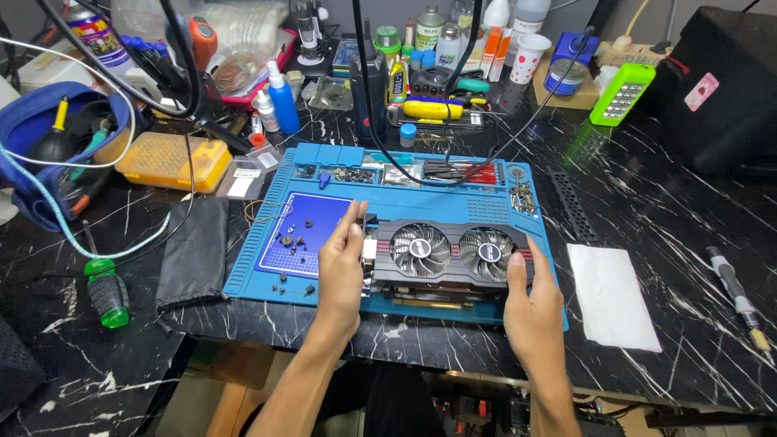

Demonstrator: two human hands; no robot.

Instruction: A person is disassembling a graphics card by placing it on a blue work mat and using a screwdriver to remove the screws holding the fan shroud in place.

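Dual-fan graphics card (pixel 447 252) lying fans-up on the near right part of a blue repair mat (pixel 267 279), long side across the view. Left hand (pixel 341 271) pressed flat against the card's left end, fingers extended upward along the bracket edge, thumb tucked near the lower corner; palm open rather than curled, touching more than clasping. Right hand (pixel 532 303) at the card's right end, thumb up on the edge beside the right fan, remaining fingers under or behind the board and out of sight, so a loose hold at most. Card thus bracketed between both hands, resting on the mat. Small dark screws (pixel 293 240) scattered on the mat's darker blue square just left of the left hand. White folded tissue (pixel 613 294) on the black marble table (pixel 680 202) to the right of the mat, well apart from the right hand. Green-handled screwdriver (pixel 107 290) and a black pouch (pixel 194 251) left of the mat. Yellow parts case (pixel 171 161) farther back on the left; bottles and tools crowded along the rear.
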